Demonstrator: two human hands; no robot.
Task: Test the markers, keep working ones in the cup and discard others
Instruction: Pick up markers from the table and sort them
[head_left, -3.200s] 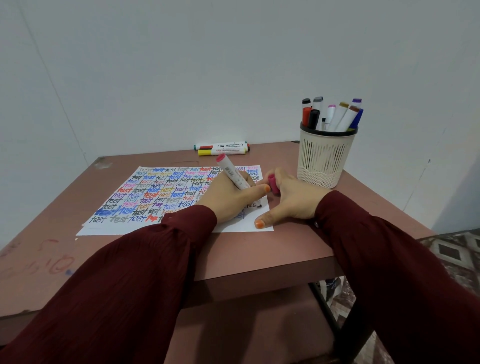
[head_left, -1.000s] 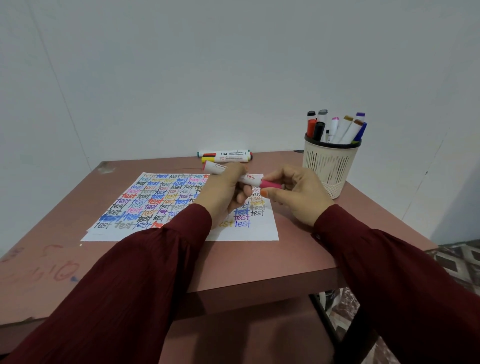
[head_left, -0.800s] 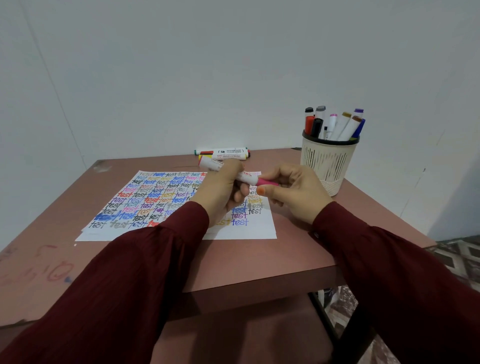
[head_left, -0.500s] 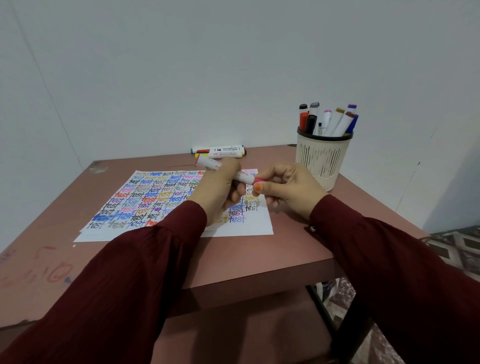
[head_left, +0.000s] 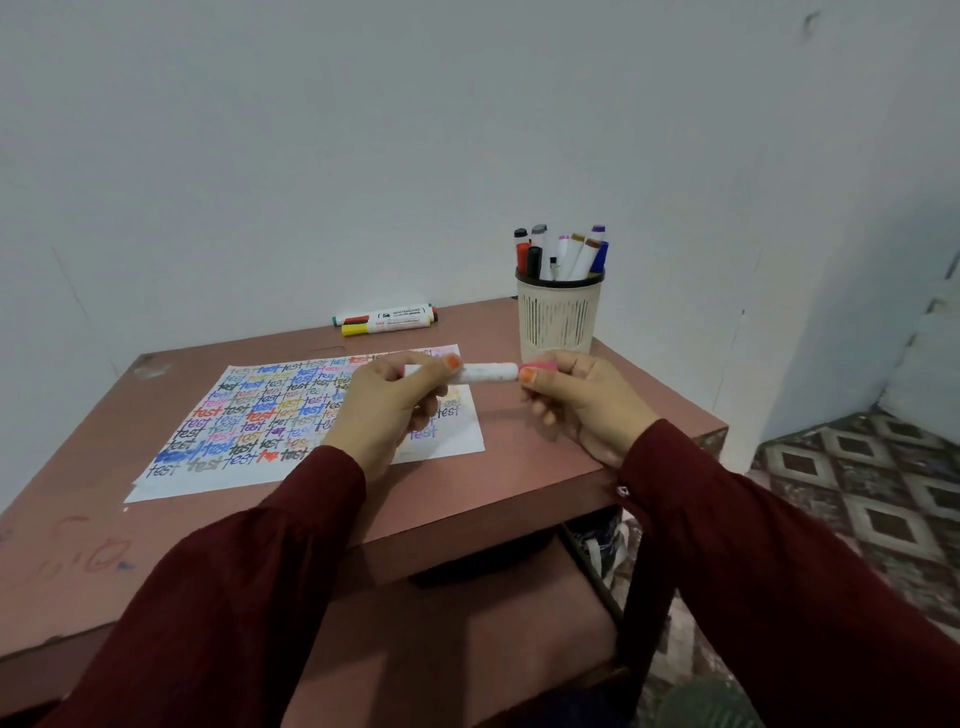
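Table: carries everything.
Paper: flat, left of the cup, covered in coloured "test" words. Serves as the trial sheet.
Cup: upright and packed with capped pens, so it reads as the keep pile.
Spare pair: lying flat, left of the cup and behind it, by the wall. Probably set apart; rejects or untested, cannot tell.
Hands: both raised just in front of the cup, clamped on one marker held level between them. Left hand pinches the white barrel; right hand pinches the pink cap.
Judgement: opposed grips suit pushing the cap home. Whether it is fully seated, cannot tell.
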